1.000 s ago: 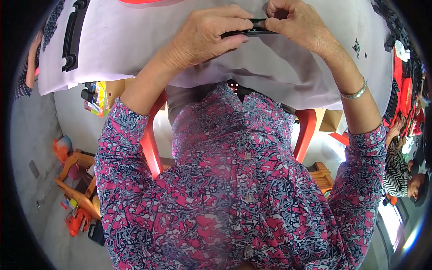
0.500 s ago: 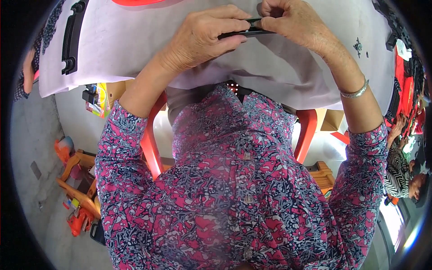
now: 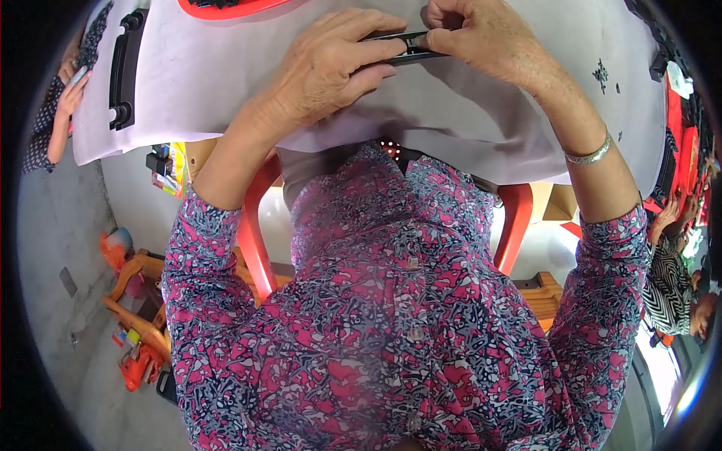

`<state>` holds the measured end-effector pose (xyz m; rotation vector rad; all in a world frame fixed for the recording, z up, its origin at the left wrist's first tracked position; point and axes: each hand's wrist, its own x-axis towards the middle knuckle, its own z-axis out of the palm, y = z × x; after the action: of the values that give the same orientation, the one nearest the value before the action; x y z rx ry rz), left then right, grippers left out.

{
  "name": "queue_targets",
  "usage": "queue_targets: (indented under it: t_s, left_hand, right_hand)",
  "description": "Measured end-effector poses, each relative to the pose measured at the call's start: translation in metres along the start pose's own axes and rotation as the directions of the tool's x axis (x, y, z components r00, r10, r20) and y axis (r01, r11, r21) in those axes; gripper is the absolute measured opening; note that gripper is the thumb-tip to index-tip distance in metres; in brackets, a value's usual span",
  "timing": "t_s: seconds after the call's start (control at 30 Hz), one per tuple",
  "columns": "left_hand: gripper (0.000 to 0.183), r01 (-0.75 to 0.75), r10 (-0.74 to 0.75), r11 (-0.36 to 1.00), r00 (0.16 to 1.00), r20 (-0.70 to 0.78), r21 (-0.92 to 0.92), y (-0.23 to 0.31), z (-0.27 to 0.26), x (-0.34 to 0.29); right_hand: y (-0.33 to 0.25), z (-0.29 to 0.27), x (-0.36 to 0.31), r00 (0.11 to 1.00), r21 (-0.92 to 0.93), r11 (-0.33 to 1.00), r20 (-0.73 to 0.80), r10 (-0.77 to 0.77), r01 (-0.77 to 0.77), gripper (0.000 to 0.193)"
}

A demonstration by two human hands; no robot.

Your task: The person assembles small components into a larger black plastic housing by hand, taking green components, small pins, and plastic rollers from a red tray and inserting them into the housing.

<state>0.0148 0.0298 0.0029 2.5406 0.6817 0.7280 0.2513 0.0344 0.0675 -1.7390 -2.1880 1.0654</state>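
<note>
- Head view, grip: left hand (image 3: 327, 64) closed on a slim black strip (image 3: 414, 56), fingers along its left part, thumb on the near side.
- Right hand (image 3: 492, 41) curled at the strip's right end, thumb tip against it; cannot tell whether it pinches anything smaller.
- Strip lies crosswise between both hands, top centre of frame, over a pale cloth (image 3: 203, 83).
- Upper left: similar black piece (image 3: 128, 71), lengthwise on cloth.
- Top edge, left of centre: red tray (image 3: 241, 11) holding black parts (image 3: 216, 3).
- Upper right: cluster of small dark bits (image 3: 600, 76).
- Far upper left: a co-worker's hand (image 3: 73, 94).
</note>
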Motion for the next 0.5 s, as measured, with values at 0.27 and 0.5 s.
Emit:
queue_targets:
  t_s: [0.27, 0.5]
  left_hand:
    - [0.040, -0.024, 0.020, 0.999, 0.991, 0.130, 0.030, -0.0059, -0.0081, -0.0025]
    - [0.043, 0.000, -0.004, 1.000, 0.989, 0.145, 0.025, 0.0024, -0.0056, -0.0016]
  right_hand:
    - [0.0035, 0.0015, 0.0020, 1.000, -0.004, 1.000, 0.010, -0.021, 0.021, 0.021]
    - [0.0069, -0.0007, -0.0017, 0.999, 0.050, 0.998, 0.013, -0.037, 0.036, 0.022]
